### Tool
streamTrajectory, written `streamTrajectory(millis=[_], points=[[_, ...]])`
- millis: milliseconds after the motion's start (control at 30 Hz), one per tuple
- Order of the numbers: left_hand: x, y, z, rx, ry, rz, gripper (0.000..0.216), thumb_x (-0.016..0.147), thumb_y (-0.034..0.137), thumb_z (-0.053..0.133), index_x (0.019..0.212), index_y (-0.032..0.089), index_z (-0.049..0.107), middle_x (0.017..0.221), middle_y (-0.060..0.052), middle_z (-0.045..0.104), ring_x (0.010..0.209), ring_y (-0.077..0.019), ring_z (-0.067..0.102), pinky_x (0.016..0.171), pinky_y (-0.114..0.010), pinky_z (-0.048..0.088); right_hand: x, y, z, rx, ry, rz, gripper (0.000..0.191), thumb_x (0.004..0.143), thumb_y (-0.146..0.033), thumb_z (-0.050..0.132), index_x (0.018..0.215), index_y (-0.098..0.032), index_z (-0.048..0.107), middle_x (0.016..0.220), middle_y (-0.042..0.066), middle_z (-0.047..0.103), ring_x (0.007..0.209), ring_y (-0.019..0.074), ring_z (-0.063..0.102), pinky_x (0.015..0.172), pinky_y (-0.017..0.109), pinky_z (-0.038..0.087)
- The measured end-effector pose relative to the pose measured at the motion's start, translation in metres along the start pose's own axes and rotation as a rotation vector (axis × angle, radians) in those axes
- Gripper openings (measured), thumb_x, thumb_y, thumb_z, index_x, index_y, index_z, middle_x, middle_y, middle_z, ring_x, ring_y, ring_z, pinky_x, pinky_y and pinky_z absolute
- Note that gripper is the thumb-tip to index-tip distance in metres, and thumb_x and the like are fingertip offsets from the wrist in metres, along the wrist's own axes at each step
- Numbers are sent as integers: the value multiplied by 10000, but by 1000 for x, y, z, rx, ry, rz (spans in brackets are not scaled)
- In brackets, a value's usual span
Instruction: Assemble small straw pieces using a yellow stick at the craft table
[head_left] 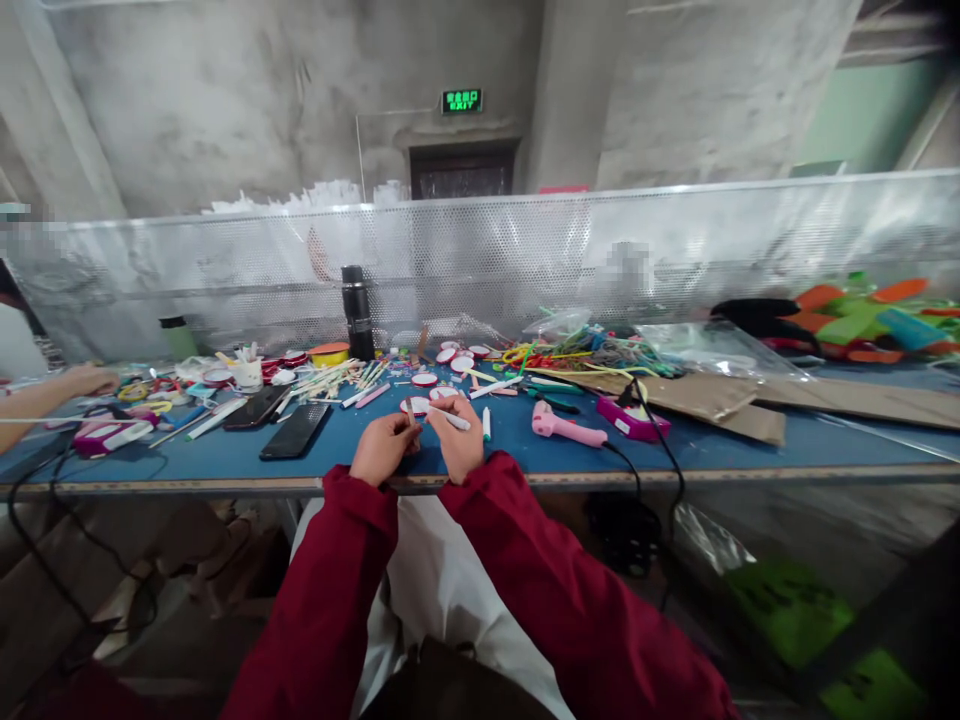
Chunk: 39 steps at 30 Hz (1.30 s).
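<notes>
Close to the front edge of the blue table (pixel 442 462), my two hands are near each other. A white marker (pixel 455 419) is gripped in my right hand (pixel 459 440), its tip toward my left hand. My left hand (pixel 384 446) is pinched closed around a small thing, perhaps a thin brownish stick, too small to make out. Just beyond my fingers lie round white discs with red rims (pixel 415 405). A marker cap or short white pen with a green end (pixel 487 424) is right of my right hand.
A black phone (pixel 295 432) lies to the left and a pink hot glue gun (pixel 568 426) to the right, its cord over the edge. A black bottle (pixel 358 312) stands behind. Colourful pipe cleaners (pixel 600 352) and cardboard (pixel 712 396) lie back right. Another person's hand (pixel 86 380) is far left.
</notes>
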<state>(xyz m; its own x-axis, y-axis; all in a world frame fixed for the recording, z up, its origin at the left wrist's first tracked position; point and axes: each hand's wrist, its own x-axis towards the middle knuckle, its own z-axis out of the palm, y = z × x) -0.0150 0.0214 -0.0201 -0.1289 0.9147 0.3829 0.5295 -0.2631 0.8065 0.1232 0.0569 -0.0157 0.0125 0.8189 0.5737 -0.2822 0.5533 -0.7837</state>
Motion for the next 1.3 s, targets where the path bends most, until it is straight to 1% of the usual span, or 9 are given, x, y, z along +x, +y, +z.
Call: streamTrajectory(millis=[100, 167, 300, 433, 500, 700, 1000, 1167, 1300], points=[[-2, 3, 0, 47, 30, 2, 274, 884, 424, 563, 730, 201, 607, 642, 7, 661, 585, -140, 566, 587, -254, 404, -2, -3, 0, -75, -1, -35, 103, 743, -311, 632, 706, -229, 583, 641, -40, 573, 610, 140, 515, 588, 272, 428], [-3, 5, 0, 55, 40, 16, 268, 904, 406, 537, 742, 204, 607, 639, 7, 653, 594, -143, 567, 589, -254, 395, -3, -5, -1, -120, 10, -64, 117, 756, -298, 617, 675, -231, 564, 630, -42, 558, 609, 139, 510, 598, 275, 426], [-3, 6, 2, -15, 43, 28, 241, 917, 402, 524, 813, 207, 621, 668, 2, 661, 595, -147, 581, 589, -253, 410, -5, -8, -2, -185, 22, -81, 140, 802, -290, 591, 677, -230, 570, 634, -37, 566, 607, 143, 513, 615, 284, 423], [-3, 3, 3, -75, 33, 36, 248, 920, 431, 525, 915, 208, 634, 700, 4, 663, 583, -149, 581, 575, -254, 430, -7, -6, -2, -220, 5, -121, 159, 843, -296, 582, 697, -233, 578, 673, -24, 612, 650, 153, 549, 649, 290, 429], [-3, 3, 3, -48, 35, 32, 262, 921, 439, 520, 890, 206, 637, 684, 3, 657, 578, -150, 576, 571, -255, 426, -7, -4, -2, -230, -11, -133, 152, 850, -301, 585, 712, -238, 579, 684, -19, 633, 664, 160, 566, 657, 294, 434], [-5, 7, 2, 45, 43, 24, 318, 921, 434, 505, 722, 204, 598, 634, -8, 633, 576, -149, 560, 564, -254, 389, -6, -1, -2, -294, -18, -176, 152, 855, -297, 584, 712, -248, 575, 694, -16, 644, 666, 171, 576, 678, 314, 439], [-7, 13, 0, 118, 45, 39, 301, 939, 386, 480, 733, 206, 605, 637, -10, 647, 588, -156, 564, 592, -263, 375, -7, -2, -2, -280, -33, -175, 146, 850, -297, 596, 714, -249, 566, 684, -21, 630, 658, 170, 563, 660, 310, 431], [-7, 12, 0, 124, 39, 37, 322, 954, 414, 472, 715, 215, 558, 627, -4, 640, 579, -151, 569, 579, -259, 372, -7, -3, -1, -281, -35, -182, 155, 855, -297, 584, 710, -250, 558, 683, -21, 615, 678, 171, 555, 667, 307, 424], [-6, 11, 0, 117, 31, 33, 337, 962, 436, 469, 731, 214, 570, 634, -7, 645, 574, -154, 579, 573, -260, 383, -7, -3, -1, -273, -31, -178, 154, 850, -296, 589, 707, -248, 555, 686, -20, 619, 683, 173, 554, 667, 309, 423]])
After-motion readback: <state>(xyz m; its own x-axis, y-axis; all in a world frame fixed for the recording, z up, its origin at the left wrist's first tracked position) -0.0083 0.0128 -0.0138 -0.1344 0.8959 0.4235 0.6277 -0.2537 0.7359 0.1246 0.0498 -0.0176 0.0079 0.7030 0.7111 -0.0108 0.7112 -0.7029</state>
